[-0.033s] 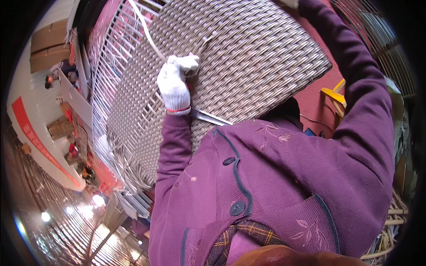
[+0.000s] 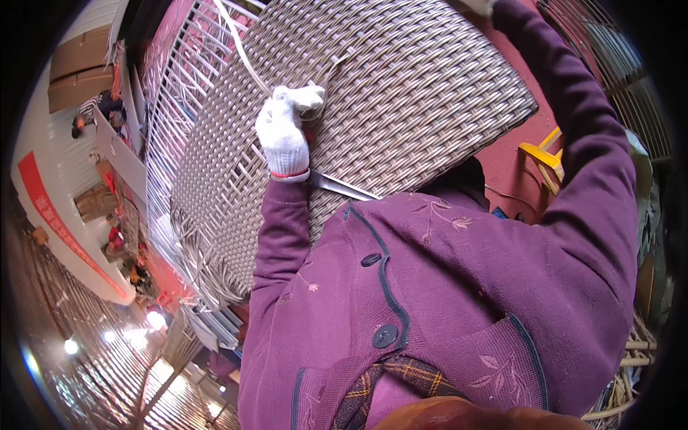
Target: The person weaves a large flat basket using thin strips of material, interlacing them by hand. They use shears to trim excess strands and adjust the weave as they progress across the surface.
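While left hand (image 2: 287,136) grips strand (image 2: 240,54), woven panel (image 2: 401,93) blocks floor (image 2: 512,168).

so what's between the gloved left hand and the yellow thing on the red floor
In the head view, the woven wicker panel fills most of the stretch from the left hand toward the yellow object. Past the panel's edge there is only a strip of bare red floor.

A white wire frame (image 2: 168,107) stands behind the work, its bars running close together. Beyond it, stacked cardboard boxes (image 2: 75,64) sit near a pale wall with a red banner (image 2: 54,215). A yellow tool (image 2: 545,158) lies on the red floor (image 2: 512,168). Loose cane strips (image 2: 634,365) pile up at the lower right.
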`<state>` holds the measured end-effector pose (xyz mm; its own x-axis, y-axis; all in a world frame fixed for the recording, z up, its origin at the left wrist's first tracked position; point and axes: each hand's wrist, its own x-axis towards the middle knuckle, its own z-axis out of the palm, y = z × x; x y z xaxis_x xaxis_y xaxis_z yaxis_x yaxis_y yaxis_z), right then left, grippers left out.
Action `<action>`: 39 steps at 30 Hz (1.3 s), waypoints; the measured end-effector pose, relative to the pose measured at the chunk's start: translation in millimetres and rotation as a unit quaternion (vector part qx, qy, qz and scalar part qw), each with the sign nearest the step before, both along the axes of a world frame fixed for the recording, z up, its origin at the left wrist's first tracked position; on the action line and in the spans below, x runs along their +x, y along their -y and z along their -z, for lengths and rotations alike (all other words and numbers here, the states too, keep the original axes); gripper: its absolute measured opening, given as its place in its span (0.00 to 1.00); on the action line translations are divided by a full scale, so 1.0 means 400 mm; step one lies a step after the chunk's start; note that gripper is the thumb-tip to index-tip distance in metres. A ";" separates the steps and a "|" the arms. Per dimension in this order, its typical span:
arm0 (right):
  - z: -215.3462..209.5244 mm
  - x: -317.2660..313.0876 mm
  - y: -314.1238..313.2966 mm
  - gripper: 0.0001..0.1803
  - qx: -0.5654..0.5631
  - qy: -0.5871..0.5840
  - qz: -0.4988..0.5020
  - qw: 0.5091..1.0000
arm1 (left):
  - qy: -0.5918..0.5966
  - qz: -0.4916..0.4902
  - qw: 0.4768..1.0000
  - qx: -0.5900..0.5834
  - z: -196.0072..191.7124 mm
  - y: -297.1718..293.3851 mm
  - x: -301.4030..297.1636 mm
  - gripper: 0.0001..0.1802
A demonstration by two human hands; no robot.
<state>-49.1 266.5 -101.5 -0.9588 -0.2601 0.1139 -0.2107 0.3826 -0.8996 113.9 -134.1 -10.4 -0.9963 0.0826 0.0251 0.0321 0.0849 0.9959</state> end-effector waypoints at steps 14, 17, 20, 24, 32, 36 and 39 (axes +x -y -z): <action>-0.282 0.281 0.433 0.12 0.072 -0.344 -0.198 0.915 | 0.001 -0.064 0.990 0.129 -0.167 0.169 0.152 0.15; -0.301 0.252 0.476 0.12 0.166 -0.259 -0.266 0.914 | -0.066 -0.019 0.985 0.161 -0.214 0.329 0.195 0.15; -0.314 0.237 0.476 0.12 0.149 -0.260 -0.290 0.909 | -0.072 -0.058 0.965 0.244 -0.232 0.534 0.259 0.18; -0.367 0.255 0.488 0.14 0.237 -0.164 -0.283 0.915 | -0.083 -0.297 0.935 0.178 -0.174 0.845 0.359 0.23; -0.491 0.387 0.483 0.14 0.175 0.017 -0.277 0.945 | 0.036 -0.205 0.820 0.534 -0.029 1.088 0.484 0.30; -0.509 0.425 0.377 0.13 0.267 0.014 -0.294 0.918 | 0.053 -0.261 0.889 0.373 -0.068 0.907 0.379 0.29; -0.517 0.433 0.325 0.22 0.457 0.153 -0.178 0.858 | 0.046 -0.098 0.935 0.337 -0.098 0.680 0.318 0.24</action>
